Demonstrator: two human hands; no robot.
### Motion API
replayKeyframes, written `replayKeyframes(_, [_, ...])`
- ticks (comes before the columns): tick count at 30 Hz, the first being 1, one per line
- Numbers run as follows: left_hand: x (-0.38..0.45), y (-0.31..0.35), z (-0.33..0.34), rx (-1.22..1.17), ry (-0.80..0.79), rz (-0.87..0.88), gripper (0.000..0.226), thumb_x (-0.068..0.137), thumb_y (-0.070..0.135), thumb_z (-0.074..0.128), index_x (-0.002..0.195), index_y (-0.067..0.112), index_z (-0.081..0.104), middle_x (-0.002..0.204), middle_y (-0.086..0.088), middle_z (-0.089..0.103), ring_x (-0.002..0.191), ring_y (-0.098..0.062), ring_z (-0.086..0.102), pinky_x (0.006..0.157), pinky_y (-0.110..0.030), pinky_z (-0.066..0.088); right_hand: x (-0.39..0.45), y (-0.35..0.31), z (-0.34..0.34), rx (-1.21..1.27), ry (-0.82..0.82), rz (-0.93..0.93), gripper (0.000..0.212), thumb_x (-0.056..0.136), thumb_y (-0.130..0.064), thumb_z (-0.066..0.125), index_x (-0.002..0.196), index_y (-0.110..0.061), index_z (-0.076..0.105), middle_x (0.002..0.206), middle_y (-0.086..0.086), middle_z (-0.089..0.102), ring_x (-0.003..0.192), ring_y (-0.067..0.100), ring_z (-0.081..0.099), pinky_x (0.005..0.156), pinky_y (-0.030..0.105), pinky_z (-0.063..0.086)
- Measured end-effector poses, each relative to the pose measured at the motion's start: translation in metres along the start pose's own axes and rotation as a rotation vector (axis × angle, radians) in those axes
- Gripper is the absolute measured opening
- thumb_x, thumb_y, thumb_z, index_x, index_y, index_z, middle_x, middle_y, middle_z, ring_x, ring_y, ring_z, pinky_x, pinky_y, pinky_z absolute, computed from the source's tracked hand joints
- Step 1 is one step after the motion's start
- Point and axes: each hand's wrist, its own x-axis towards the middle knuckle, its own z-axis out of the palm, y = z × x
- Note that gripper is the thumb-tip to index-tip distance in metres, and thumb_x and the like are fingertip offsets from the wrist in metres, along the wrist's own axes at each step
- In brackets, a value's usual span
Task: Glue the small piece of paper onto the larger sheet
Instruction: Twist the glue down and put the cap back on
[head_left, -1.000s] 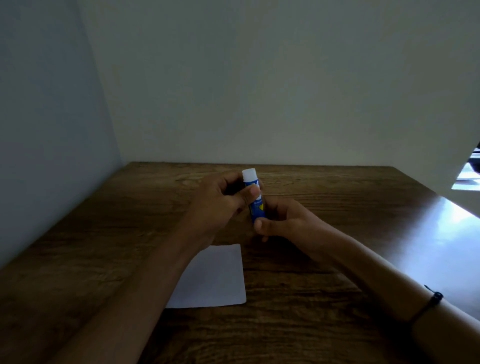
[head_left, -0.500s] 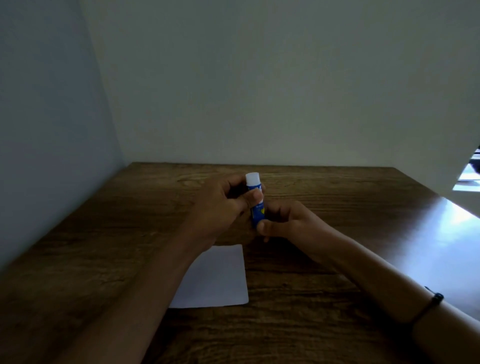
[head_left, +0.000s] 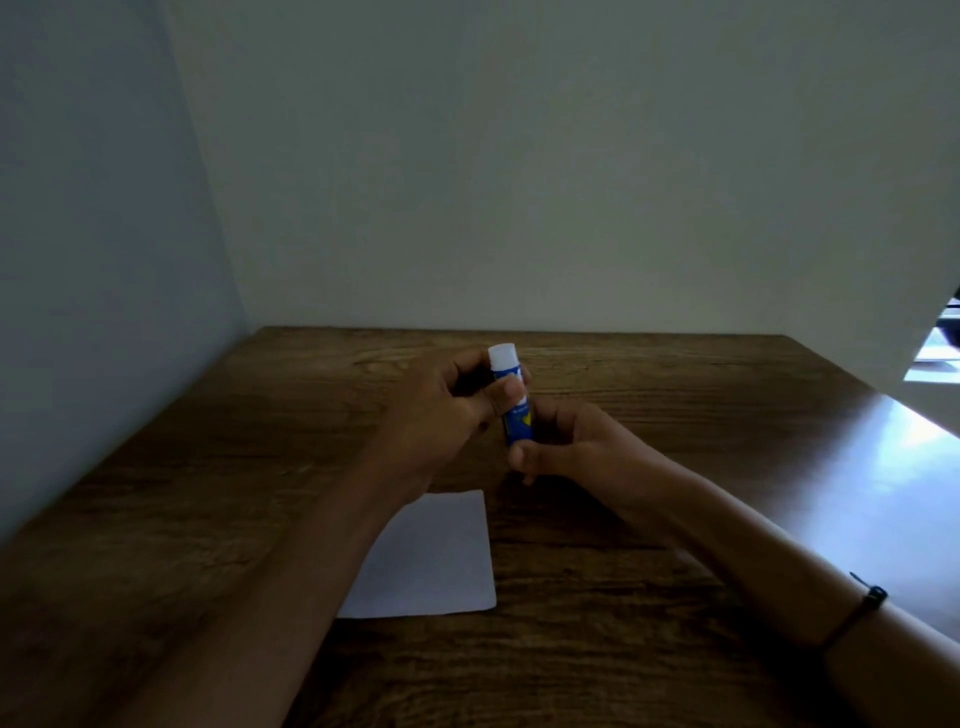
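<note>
A blue glue stick (head_left: 514, 410) with a white cap stands nearly upright above the table's middle, held by both hands. My left hand (head_left: 441, 415) grips its upper part, thumb across the label just below the cap. My right hand (head_left: 576, 447) holds its lower end, fingers curled around the base. A white sheet of paper (head_left: 431, 561) lies flat on the wooden table (head_left: 597, 623), nearer to me than the hands, partly covered by my left forearm. I cannot make out a separate smaller piece of paper.
Grey walls close the table at the back and on the left. A bright reflection lies on the table's right side (head_left: 904, 457). A dark band (head_left: 862, 608) circles my right wrist.
Both hands and the glue stick have stayed in nearly the same place; the stick sits a little more upright and my left thumb has shifted slightly on the label.
</note>
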Motion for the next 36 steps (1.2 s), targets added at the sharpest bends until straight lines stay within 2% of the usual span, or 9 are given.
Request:
replayKeyframes(4, [-0.0006,0.0,-0.0011,0.007,-0.013,-0.002,0.012,0.08,0.014,0.061,0.08,0.025,0.066,0.076,0.01,0.068,0.061,0.005,0.061,0.05,-0.01,0.045,-0.0025,-0.0015,-0.0011,0.0,-0.039,0.006,0.018,0.087,-0.012,0.051,0.101,-0.012,0.063,0.098,0.004,0.066,0.086,0.012,0.061,0.073,0.021,0.051])
replayKeyframes(8, [-0.0008,-0.0009,0.0008,0.005,-0.013,-0.014,0.013,0.08,0.014,0.061,0.08,0.026,0.066,0.074,0.012,0.067,0.059,0.008,0.059,0.049,-0.008,0.043,-0.0008,-0.0018,0.0024,-0.037,0.077,-0.004,0.017,0.076,-0.012,0.066,0.092,-0.018,0.063,0.086,-0.003,0.064,0.073,0.004,0.061,0.067,0.019,0.052])
replayKeyframes(14, [-0.0003,-0.0002,-0.0014,0.004,-0.005,-0.01,0.016,0.08,0.014,0.061,0.077,0.029,0.065,0.068,0.015,0.069,0.063,0.003,0.063,0.052,-0.011,0.048,-0.0036,-0.0026,-0.0019,0.036,-0.039,0.007,0.023,0.089,-0.013,0.049,0.108,-0.015,0.062,0.099,-0.001,0.065,0.088,0.014,0.058,0.077,0.029,0.049])
replayKeyframes(19, [-0.001,-0.0002,0.0001,0.017,-0.005,-0.025,0.016,0.08,0.015,0.061,0.077,0.03,0.065,0.068,0.016,0.068,0.062,0.008,0.06,0.051,-0.009,0.046,-0.0003,-0.0011,0.0024,-0.024,0.06,-0.016,0.02,0.079,-0.013,0.063,0.098,-0.019,0.061,0.089,-0.003,0.064,0.073,0.003,0.062,0.068,0.021,0.052])
replayKeyframes(21, [-0.0011,0.0016,0.0002,0.015,-0.009,-0.01,0.016,0.081,0.014,0.06,0.077,0.029,0.065,0.064,0.017,0.068,0.056,0.007,0.059,0.048,-0.009,0.044,0.0,-0.0008,0.0013,-0.01,0.033,0.001,0.021,0.079,-0.016,0.063,0.099,-0.022,0.061,0.092,-0.003,0.064,0.076,0.003,0.062,0.069,0.022,0.051])
replayKeyframes(25, [-0.001,0.0017,-0.0015,0.021,-0.008,0.01,0.015,0.081,0.013,0.059,0.079,0.027,0.064,0.071,0.012,0.067,0.056,0.006,0.059,0.047,-0.01,0.043,-0.0038,-0.0012,-0.0031,0.037,-0.019,0.004,0.021,0.088,-0.017,0.051,0.102,-0.02,0.066,0.096,0.0,0.066,0.082,0.012,0.06,0.075,0.025,0.052])
replayKeyframes(28, [-0.0011,0.0005,-0.0011,0.034,-0.025,-0.005,0.015,0.081,0.015,0.06,0.078,0.028,0.065,0.063,0.017,0.068,0.055,0.006,0.057,0.048,-0.009,0.043,-0.0026,-0.0002,-0.0011,-0.021,0.043,-0.008,0.015,0.082,-0.017,0.06,0.094,-0.024,0.065,0.089,-0.003,0.066,0.079,0.012,0.061,0.076,0.027,0.052])
replayKeyframes(32, [-0.0004,0.0018,-0.0015,0.015,-0.01,0.002,0.015,0.081,0.013,0.059,0.078,0.026,0.065,0.061,0.017,0.068,0.054,0.007,0.058,0.046,-0.009,0.042,-0.001,-0.0017,0.0027,-0.034,0.025,-0.02,0.024,0.073,-0.031,0.065,0.096,-0.025,0.062,0.087,-0.006,0.066,0.081,0.009,0.063,0.073,0.025,0.051])
replayKeyframes(36, [-0.0002,0.0003,-0.0017,0.022,0.004,0.011,0.017,0.081,0.012,0.06,0.076,0.027,0.065,0.066,0.014,0.067,0.055,0.006,0.058,0.047,-0.008,0.042,-0.0048,-0.0045,0.0012,-0.04,0.0,-0.041,0.016,0.087,-0.015,0.052,0.094,-0.021,0.065,0.082,-0.003,0.065,0.077,0.01,0.06,0.071,0.02,0.051])
